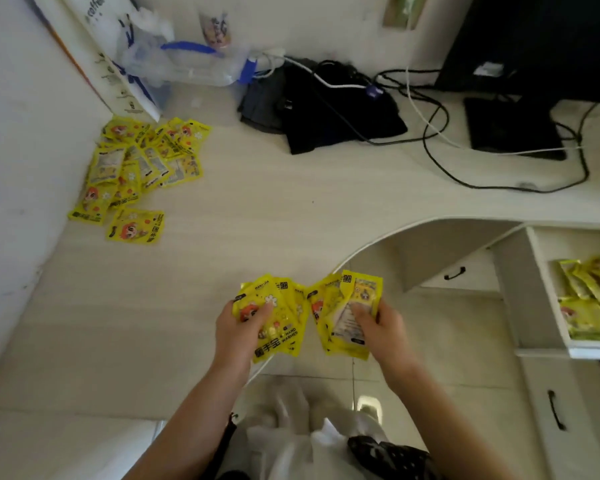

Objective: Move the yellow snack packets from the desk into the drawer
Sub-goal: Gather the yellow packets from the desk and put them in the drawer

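A: Status check. What do we hold?

B: We hold two bundles of packets. Our left hand [238, 323] grips one fanned bundle [274, 317], thumb curled over its face. Our right hand [383, 323] grips a second bundle [347, 313] the same way. Both bundles hang over the desk's [257, 202] curved front edge, just in front of us, the two nearly touching.

A: Which step is this?

B: We judge it to be transport. The bundles are off the desk and not yet in the drawer [548, 292].

A: Where is the drawer?

B: Pulled out, to our right and below desk level. Some packets [589, 306] already lie inside it, so the task is partly done.

A: What remains on the desk?

B: A loose pile [142, 171] sits at the far left, against the wall, well apart from our hands. We estimate at least one further trip for it.

A: What does the next move call for?

B: Carry both bundles right and down, over the drawer's near wall, then release inside. Keep each thumb pressed until the bundles are above the compartment; fanned packets may slip out singly.

A: Any obstruction?

B: None visible between the hands and the drawer. The cables [430, 133] lie at the back of the desk, clear of the path.
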A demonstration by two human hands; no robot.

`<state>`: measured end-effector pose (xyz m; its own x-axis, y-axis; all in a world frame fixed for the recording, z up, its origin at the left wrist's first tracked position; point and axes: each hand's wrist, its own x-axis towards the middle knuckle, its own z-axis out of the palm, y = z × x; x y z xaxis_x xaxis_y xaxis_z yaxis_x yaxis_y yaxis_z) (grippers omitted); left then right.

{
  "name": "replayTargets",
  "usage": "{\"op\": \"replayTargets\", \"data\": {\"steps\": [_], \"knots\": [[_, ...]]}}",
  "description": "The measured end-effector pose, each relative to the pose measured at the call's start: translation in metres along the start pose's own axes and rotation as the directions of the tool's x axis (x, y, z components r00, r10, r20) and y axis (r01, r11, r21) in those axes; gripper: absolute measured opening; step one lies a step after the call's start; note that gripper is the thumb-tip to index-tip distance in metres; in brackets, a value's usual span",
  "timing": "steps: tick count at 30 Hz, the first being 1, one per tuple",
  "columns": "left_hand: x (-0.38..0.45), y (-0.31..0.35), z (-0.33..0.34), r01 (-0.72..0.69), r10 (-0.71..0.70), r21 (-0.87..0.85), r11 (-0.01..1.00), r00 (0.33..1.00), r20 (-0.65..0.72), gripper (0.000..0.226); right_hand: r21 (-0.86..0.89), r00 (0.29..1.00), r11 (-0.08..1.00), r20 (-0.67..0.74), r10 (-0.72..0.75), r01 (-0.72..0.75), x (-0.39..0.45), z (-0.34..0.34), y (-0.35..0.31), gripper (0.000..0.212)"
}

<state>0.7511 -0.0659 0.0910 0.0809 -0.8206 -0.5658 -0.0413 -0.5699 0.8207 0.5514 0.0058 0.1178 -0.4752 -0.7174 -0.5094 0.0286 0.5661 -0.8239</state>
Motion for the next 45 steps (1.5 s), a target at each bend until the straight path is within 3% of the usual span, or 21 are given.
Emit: {"op": "replayTargets", "data": {"steps": [9, 18, 22, 26, 34, 45], "knots": [[-0.072, -0.047, 0.127, 0.001, -0.041, 0.159, 0.987, 0.967, 0.250, 0.024, 0.278, 0.950, 0.954, -0.250, 0.185, -0.113, -0.056, -0.146, 0.081, 0.012], [-0.177, -0.113, 0.265, 0.034, -0.116, 0.218, 0.975, 0.920, 0.375, 0.023, 0.446, 0.876, 0.888, -0.377, 0.300, -0.112, -0.102, -0.306, 0.154, 0.013], [-0.206, -0.122, 0.317, 0.027, -0.132, 0.249, 0.968, 0.901, 0.412, 0.025, 0.513, 0.825, 0.853, -0.439, 0.355, -0.094, -0.107, -0.356, 0.175, 0.005], [-0.218, -0.121, 0.362, 0.013, -0.136, 0.272, 0.962, 0.889, 0.437, 0.023, 0.573, 0.791, 0.815, -0.457, 0.406, -0.088, -0.100, -0.393, 0.187, 0.012], [-0.204, -0.110, 0.468, -0.006, -0.140, 0.301, 0.954, 0.875, 0.463, 0.022, 0.595, 0.738, 0.802, -0.520, 0.430, -0.048, -0.041, -0.471, 0.177, 0.015], [-0.155, -0.086, 0.601, 0.025, -0.177, 0.345, 0.938, 0.891, 0.417, 0.018, 0.469, 0.753, 0.877, -0.539, 0.377, -0.104, 0.069, -0.570, 0.142, 0.019]]}}
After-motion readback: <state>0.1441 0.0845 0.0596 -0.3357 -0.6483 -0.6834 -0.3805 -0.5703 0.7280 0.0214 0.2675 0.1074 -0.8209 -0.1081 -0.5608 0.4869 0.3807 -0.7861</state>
